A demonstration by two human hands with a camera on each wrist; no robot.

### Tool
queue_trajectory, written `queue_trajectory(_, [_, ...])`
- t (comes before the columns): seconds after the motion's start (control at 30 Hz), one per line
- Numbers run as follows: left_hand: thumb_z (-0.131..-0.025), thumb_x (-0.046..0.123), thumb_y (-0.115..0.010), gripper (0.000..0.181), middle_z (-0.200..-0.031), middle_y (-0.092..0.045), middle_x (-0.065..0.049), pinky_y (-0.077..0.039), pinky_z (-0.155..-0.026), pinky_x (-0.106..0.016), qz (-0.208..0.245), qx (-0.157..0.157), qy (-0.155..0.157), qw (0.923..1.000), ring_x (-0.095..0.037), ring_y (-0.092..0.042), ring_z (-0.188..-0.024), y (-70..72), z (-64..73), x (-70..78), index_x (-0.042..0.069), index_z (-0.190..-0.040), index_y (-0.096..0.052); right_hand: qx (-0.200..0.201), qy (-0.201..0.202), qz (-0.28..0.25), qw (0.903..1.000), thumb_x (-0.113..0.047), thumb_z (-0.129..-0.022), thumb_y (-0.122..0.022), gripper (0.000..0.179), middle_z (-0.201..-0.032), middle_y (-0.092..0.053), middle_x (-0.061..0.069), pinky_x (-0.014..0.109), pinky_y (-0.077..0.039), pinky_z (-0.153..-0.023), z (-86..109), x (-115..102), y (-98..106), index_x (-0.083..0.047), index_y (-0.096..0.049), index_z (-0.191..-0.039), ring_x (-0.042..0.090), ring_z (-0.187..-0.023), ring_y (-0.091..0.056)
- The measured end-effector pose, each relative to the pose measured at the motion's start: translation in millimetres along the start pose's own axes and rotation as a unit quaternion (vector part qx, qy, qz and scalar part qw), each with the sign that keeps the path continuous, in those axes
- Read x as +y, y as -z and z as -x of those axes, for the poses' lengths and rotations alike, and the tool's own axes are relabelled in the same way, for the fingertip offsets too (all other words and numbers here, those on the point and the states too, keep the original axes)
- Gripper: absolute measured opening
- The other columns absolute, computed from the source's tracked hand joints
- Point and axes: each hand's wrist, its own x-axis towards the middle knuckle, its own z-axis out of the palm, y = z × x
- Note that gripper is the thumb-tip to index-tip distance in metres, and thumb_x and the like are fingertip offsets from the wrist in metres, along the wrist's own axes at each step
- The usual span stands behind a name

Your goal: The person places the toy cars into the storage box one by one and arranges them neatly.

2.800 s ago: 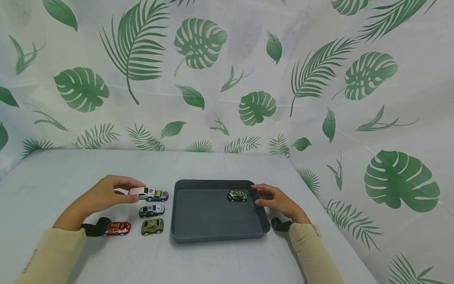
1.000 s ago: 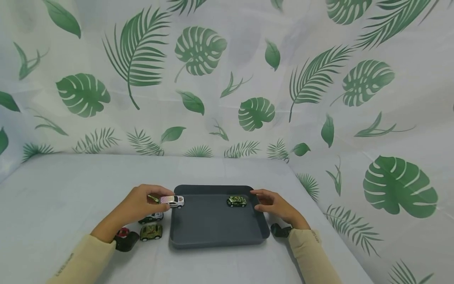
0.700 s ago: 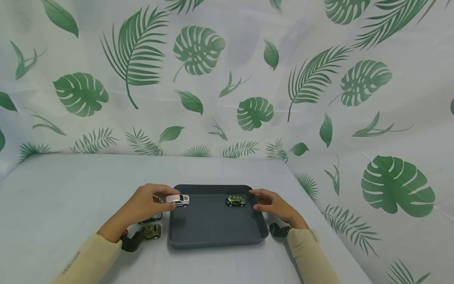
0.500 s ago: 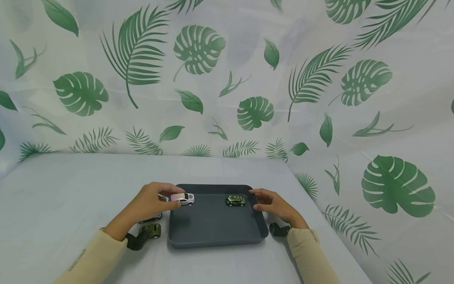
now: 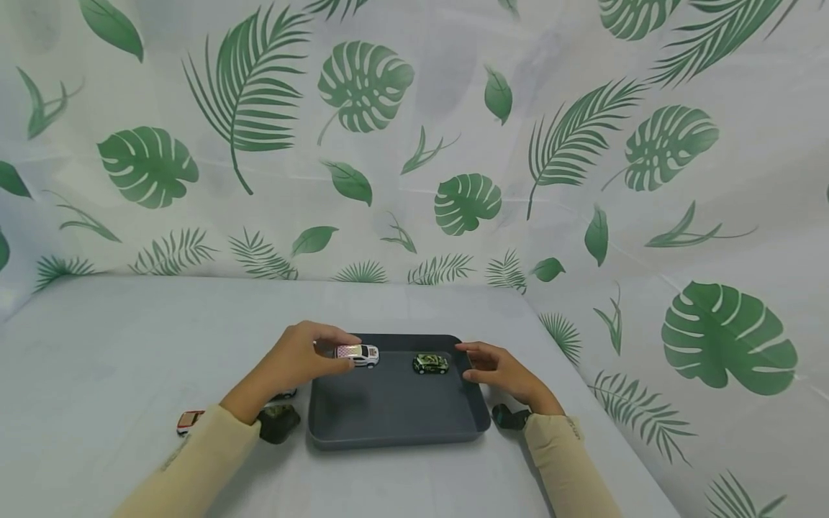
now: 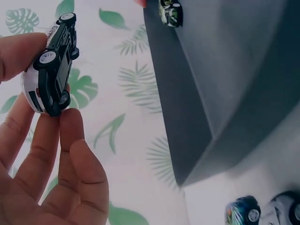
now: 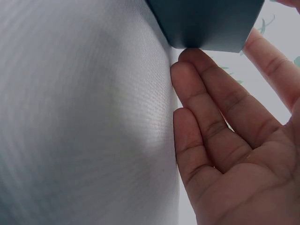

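Observation:
My left hand point(image 5: 304, 352) pinches a white toy car point(image 5: 360, 354) between thumb and fingers, over the back left part of a grey tray point(image 5: 398, 440). The left wrist view shows the dark underside and wheels of this toy car point(image 6: 54, 65). Inside the tray, near its right wall, stands a green camouflage toy car point(image 5: 430, 363). My right hand point(image 5: 508, 374) holds the tray's right wall near the back corner, thumb over the rim. In the right wrist view the fingers point(image 7: 220, 101) lie against the outside of the tray point(image 7: 206, 23).
Left of the tray, several toy cars are partly hidden by my left arm, including a red one point(image 5: 189, 421). Two more, a colourful car point(image 6: 243, 211) and a white car point(image 6: 283, 208), show in the left wrist view. A leaf-printed cloth point(image 5: 278, 208) hangs behind the white table point(image 5: 97, 345).
My left hand has carried the white toy car rightward, from beside the other cars to over the tray. My right hand and the camouflage car have stayed in place.

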Motion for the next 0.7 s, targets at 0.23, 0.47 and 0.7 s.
queue_trajectory(0.23, [-0.091,0.011,-0.087,0.031,-0.113,-0.079,-0.007,-0.063,-0.083,-0.04,-0.018,-0.001,-0.015,0.9997,-0.021,-0.075,-0.099,-7.3,-9.7,5.1,0.005,-0.122,-0.082,-0.001,0.003,0.005,1.0,-0.013,-0.102,-0.076,0.061,-0.158,-0.05,0.031,0.055,-0.051,-0.112,-0.1,0,-1,0.004,-0.052,-0.156,0.054,-0.145,-0.048])
queue_trajectory(0.47, [-0.09,0.015,-0.089,0.033,-0.116,-0.08,-0.007,-0.062,-0.087,-0.044,-0.034,0.0,-0.019,0.9992,-0.021,-0.074,-0.101,-16.8,-20.1,6.8,0.008,-0.122,-0.083,0.001,0.002,0.014,0.9999,-0.014,-0.103,-0.075,0.06,-0.158,-0.05,0.031,0.058,-0.048,-0.114,-0.2,0,-1,0.003,-0.053,-0.156,0.054,-0.146,-0.047])
queue_trajectory(0.7, [-0.091,0.016,-0.089,0.033,-0.12,-0.079,-0.007,-0.06,-0.094,-0.049,-0.052,-0.005,-0.02,0.9984,-0.023,-0.073,-0.107,-22.7,-29.5,5.9,0.009,-0.122,-0.083,-0.001,0.001,0.012,0.9999,-0.016,-0.102,-0.076,0.061,-0.157,-0.051,0.031,0.057,-0.049,-0.113,-0.6,0,0,0.003,-0.052,-0.156,0.053,-0.145,-0.048])
